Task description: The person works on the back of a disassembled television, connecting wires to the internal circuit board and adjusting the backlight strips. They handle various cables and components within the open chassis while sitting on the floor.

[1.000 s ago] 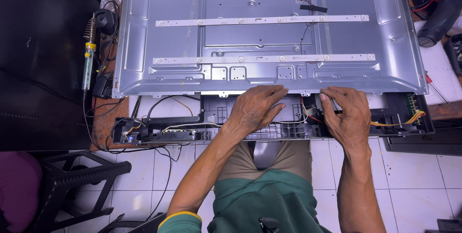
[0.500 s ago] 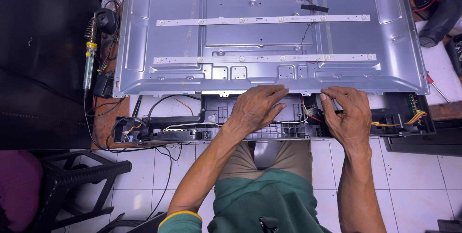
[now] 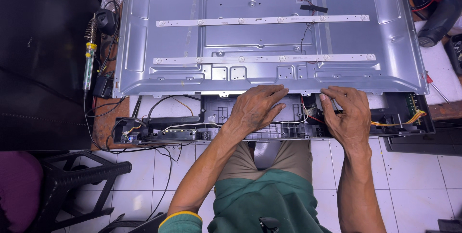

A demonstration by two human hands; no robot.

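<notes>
your left hand (image 3: 257, 109) lies flat, fingers spread wide, on the black plastic frame (image 3: 219, 113), fingertips touching the near edge of the metal back panel (image 3: 269, 36). your right hand (image 3: 349, 117) sits just beside it, fingers loosely curled on the frame, gripping nothing; red wires (image 3: 310, 116) run between your hands.

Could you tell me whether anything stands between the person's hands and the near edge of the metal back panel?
Nothing visible does. The left hand and right hand already rest at the near edge of the metal back panel, fingertips touching it, above the black plastic frame.
</notes>
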